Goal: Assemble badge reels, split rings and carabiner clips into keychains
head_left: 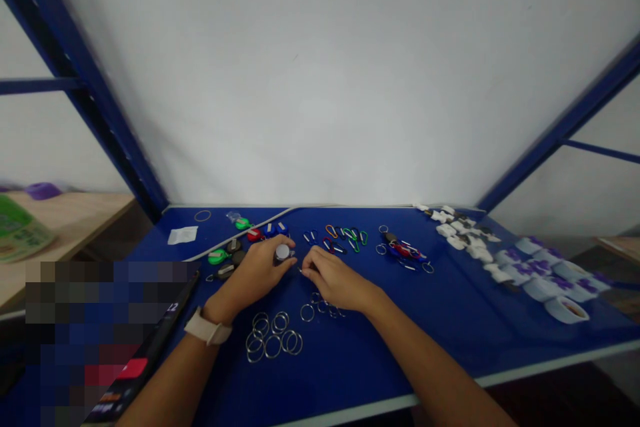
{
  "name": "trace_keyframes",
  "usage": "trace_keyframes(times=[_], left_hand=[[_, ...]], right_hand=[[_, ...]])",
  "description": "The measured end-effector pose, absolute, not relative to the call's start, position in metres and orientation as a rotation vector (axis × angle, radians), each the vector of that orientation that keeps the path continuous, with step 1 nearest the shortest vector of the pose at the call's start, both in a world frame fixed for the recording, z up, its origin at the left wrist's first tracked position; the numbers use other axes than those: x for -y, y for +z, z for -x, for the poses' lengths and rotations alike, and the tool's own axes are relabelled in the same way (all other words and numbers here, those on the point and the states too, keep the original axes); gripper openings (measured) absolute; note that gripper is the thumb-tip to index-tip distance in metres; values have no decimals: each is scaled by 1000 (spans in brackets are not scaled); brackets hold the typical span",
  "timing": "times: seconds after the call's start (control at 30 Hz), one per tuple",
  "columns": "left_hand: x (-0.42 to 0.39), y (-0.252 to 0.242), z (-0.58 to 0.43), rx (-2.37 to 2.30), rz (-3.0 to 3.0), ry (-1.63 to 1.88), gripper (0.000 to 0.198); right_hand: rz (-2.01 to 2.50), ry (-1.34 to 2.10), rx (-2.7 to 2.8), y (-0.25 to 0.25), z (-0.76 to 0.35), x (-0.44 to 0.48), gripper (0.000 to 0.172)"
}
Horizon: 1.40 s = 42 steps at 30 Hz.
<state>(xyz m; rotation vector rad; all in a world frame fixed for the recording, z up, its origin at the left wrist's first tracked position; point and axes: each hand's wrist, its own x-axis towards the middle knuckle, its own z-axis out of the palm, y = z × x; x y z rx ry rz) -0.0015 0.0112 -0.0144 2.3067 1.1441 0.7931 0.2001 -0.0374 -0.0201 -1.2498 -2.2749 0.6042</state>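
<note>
Between the thumb and fingers of my left hand [260, 270] is a small badge reel [283, 253] with a round grey face and a dark rim. My right hand [333, 277] is closed in a pinch just to its right; a tiny shiny tip shows at the fingers, too small to name. Green, red, blue and black badge reels [218, 256] lie beyond and left of my left hand. Small split rings [307, 312] sit under my right wrist, and larger split rings [273, 346] lie nearer to me. Coloured carabiners [351, 237] are spread beyond my right hand.
Right of the carabiners is a pile of reels with carabiners and rings [405, 250]. White pieces [463, 233] and white cups with purple parts [543, 273] fill the right side. A cable [250, 230] crosses at back left, near a paper slip [183, 235]. A screen [145, 347] stands left.
</note>
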Motion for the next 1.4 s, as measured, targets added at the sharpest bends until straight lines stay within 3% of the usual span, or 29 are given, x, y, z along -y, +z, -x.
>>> trace_keyframes(times=[0.2, 0.53, 1.03, 1.4], left_hand=[[-5, -6, -1, -1116, -2197, 722, 30], [-3, -4, -1, -1008, -2133, 699, 15], [-4, -2, 0, -863, -1931, 626, 27], [-3, -3, -3, -708, -1934, 683, 24]], right_hand=[[1324, 676, 2085, -15, -208, 33, 8], [1279, 924, 1927, -15, -208, 31, 12], [1219, 1004, 1889, -19, -209, 31, 12], [1147, 1264, 1759, -20, -208, 30, 26]])
